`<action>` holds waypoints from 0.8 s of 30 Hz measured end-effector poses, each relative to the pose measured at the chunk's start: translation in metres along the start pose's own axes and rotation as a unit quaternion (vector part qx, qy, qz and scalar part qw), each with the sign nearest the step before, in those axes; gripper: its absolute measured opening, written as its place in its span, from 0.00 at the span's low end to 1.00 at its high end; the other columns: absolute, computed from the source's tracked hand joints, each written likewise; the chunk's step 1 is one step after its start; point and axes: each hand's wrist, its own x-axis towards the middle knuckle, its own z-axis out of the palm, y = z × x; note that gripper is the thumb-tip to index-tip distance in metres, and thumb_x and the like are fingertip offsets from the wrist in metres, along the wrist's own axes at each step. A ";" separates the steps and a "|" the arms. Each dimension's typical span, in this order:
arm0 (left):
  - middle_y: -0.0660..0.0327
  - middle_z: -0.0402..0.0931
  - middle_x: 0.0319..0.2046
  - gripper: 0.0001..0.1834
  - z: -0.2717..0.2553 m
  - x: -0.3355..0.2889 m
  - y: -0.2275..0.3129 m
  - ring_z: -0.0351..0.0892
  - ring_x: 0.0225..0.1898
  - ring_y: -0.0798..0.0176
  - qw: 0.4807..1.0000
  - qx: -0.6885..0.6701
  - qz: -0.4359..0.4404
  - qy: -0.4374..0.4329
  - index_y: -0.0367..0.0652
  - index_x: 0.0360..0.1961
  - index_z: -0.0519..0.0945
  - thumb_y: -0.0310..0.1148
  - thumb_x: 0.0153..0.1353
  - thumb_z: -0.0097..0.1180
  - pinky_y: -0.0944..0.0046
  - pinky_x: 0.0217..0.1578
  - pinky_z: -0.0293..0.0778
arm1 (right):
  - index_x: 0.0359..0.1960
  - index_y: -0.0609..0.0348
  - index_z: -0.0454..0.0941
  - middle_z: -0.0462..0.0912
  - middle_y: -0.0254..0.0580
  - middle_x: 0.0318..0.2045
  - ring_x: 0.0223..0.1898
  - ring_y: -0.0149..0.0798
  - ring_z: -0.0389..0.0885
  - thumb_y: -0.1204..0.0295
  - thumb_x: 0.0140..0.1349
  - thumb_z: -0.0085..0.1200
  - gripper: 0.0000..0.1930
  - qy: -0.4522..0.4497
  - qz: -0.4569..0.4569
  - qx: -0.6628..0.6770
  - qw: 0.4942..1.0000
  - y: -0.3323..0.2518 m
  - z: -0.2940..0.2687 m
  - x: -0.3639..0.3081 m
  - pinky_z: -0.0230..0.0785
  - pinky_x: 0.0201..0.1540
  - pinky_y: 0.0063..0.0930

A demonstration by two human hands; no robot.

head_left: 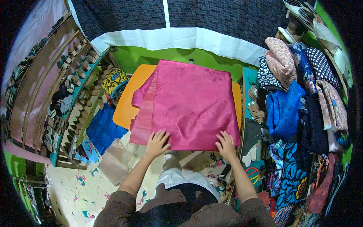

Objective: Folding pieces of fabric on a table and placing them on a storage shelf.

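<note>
A folded piece of shiny magenta fabric lies over an orange table in front of me. Its layers show along the left side, where a paler strip runs beside the main panel and a loose part juts out. My left hand rests flat on the near left part of the cloth, fingers spread. At the near right corner my right hand also lies flat with its fingers apart. Neither hand grips anything. Slight creases run through the cloth between the hands, and its near edge reaches the table's front.
Wooden racks with rows of shoe-shaped pieces stand on the left. Stacked patterned and blue fabrics fill shelves on the right. Blue cloth and scraps lie on the pale floor. A dark curtain hangs behind the table.
</note>
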 end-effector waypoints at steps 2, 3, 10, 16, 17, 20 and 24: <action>0.54 0.60 0.60 0.32 -0.012 0.020 -0.015 0.59 0.61 0.53 0.999 -0.021 -0.042 0.022 0.46 0.59 0.64 0.51 0.56 0.49 0.47 0.60 0.52 | 0.56 0.56 0.66 0.63 0.53 0.57 0.60 0.53 0.58 0.58 0.60 0.47 0.24 0.077 0.067 0.066 0.993 0.011 -0.003 0.012 0.47 0.62 0.49; 0.51 0.60 0.59 0.34 -0.017 0.032 -0.028 0.58 0.61 0.51 0.993 -0.035 -0.098 0.056 0.42 0.59 0.63 0.52 0.56 0.48 0.48 0.60 0.52 | 0.56 0.58 0.65 0.64 0.54 0.56 0.59 0.54 0.59 0.59 0.60 0.48 0.25 0.122 0.097 0.060 0.986 0.018 -0.006 0.021 0.48 0.61 0.48; 0.38 0.55 0.60 0.51 -0.016 0.113 -0.120 0.55 0.62 0.42 0.921 -0.013 -0.385 0.056 0.27 0.59 0.58 0.63 0.49 0.51 0.48 0.58 0.56 | 0.60 0.69 0.56 0.65 0.63 0.54 0.55 0.56 0.65 0.50 0.56 0.53 0.39 0.123 0.378 0.094 0.913 0.071 -0.018 0.087 0.58 0.58 0.40; 0.34 0.60 0.56 0.59 -0.032 0.158 -0.119 0.59 0.59 0.41 0.895 -0.085 -0.417 -0.136 0.22 0.56 0.61 0.71 0.40 0.52 0.52 0.57 0.60 | 0.56 0.73 0.62 0.71 0.57 0.52 0.52 0.46 0.71 0.49 0.53 0.57 0.39 0.011 0.473 0.349 0.809 0.079 -0.025 0.093 0.62 0.55 0.33; 0.33 0.62 0.53 0.59 -0.029 0.150 -0.127 0.62 0.57 0.39 0.897 -0.088 -0.424 -0.089 0.19 0.52 0.65 0.72 0.39 0.51 0.52 0.56 0.61 | 0.55 0.72 0.64 0.73 0.55 0.50 0.51 0.45 0.73 0.50 0.53 0.57 0.38 0.037 0.447 0.330 0.831 0.071 -0.014 0.106 0.63 0.54 0.32; 0.31 0.64 0.51 0.52 -0.005 0.150 -0.138 0.65 0.53 0.36 0.907 -0.074 -0.410 -0.063 0.18 0.45 0.70 0.66 0.40 0.58 0.52 0.53 0.64 | 0.54 0.71 0.66 0.74 0.54 0.49 0.50 0.45 0.73 0.51 0.52 0.58 0.37 0.033 0.417 0.393 0.818 0.058 -0.014 0.115 0.63 0.53 0.31; 0.30 0.65 0.49 0.45 -0.017 0.161 -0.145 0.68 0.51 0.38 0.906 -0.089 -0.404 -0.096 0.21 0.40 0.74 0.62 0.42 0.60 0.52 0.51 0.66 | 0.54 0.67 0.68 0.75 0.48 0.49 0.50 0.43 0.73 0.54 0.52 0.59 0.33 0.052 0.464 0.463 0.754 0.054 -0.007 0.118 0.62 0.54 0.32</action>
